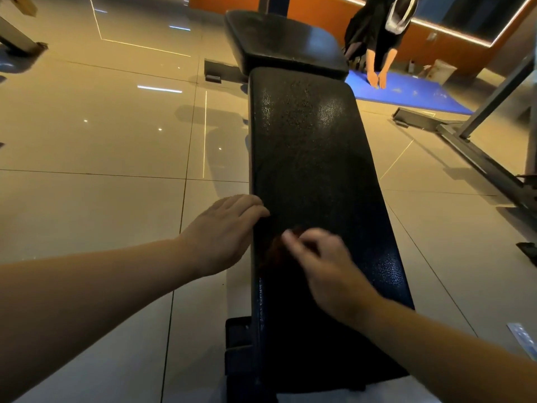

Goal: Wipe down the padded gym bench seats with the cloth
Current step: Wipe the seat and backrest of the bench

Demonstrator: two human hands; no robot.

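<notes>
Two hands are at the near end of the long pad (305, 155), a black grained bench seat that runs away from the camera. The left hand (223, 231) rests on the pad's left edge, its fingers fairly straight and laid over the rim, holding nothing, and seems to be steadying the bench. The right hand (325, 269) is blurred, with its fingers curled down onto a dark reddish cloth (276, 251). The cloth is bunched under the fingertips and lies flat against the pad, just beside the left hand. From this, the wiping step looks under way on the near part of the seat. Further up the surface, glare shows but no sign of how much has been covered. The next strokes probably need firm downward pressure carried along the length toward the far pad (279, 39), which sits just beyond the end of the long one. Past it, a second person (377, 24) kneels on a blue mat (421, 97).
</notes>
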